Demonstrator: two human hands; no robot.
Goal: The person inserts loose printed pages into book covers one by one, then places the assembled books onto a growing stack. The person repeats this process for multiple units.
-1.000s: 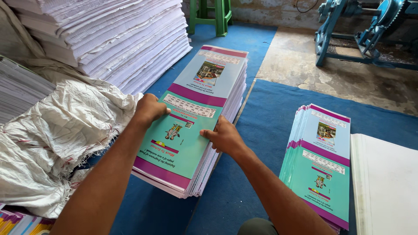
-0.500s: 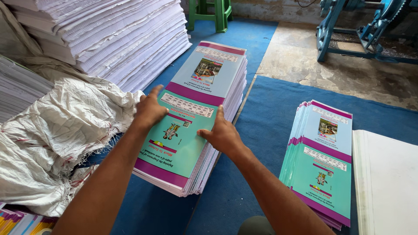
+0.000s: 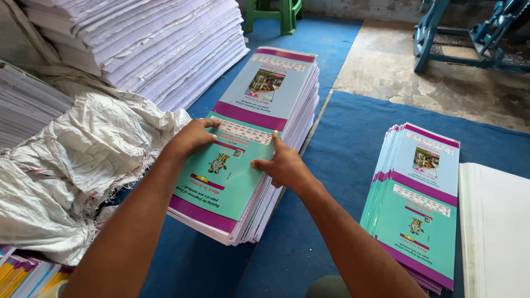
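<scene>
Both hands rest on the big stack of printed cover sheets, which lies on the blue floor mat at centre. The left hand lies flat on the top sheet's left edge with fingers curled over it, not clamped on anything. The right hand presses the sheet's right side, fingers spread, thumb pointing up, open palm down; nothing is lifted. The top sheet is teal and light blue with magenta bands and small pictures, and looks squared with the pile below. A second, thinner stack of the same covers lies well apart to the right on the mat, just beside a pile of plain white sheets. Progress, as a judgement: the right stack is far shorter than the centre one, so most sheets remain in the main pile, and the sheet under the hands is not yet raised. A white woven sack sits left, touching the main stack's side; tall stacks of white printed paper stand behind it. A green stool and blue metal frame are at far top.
</scene>
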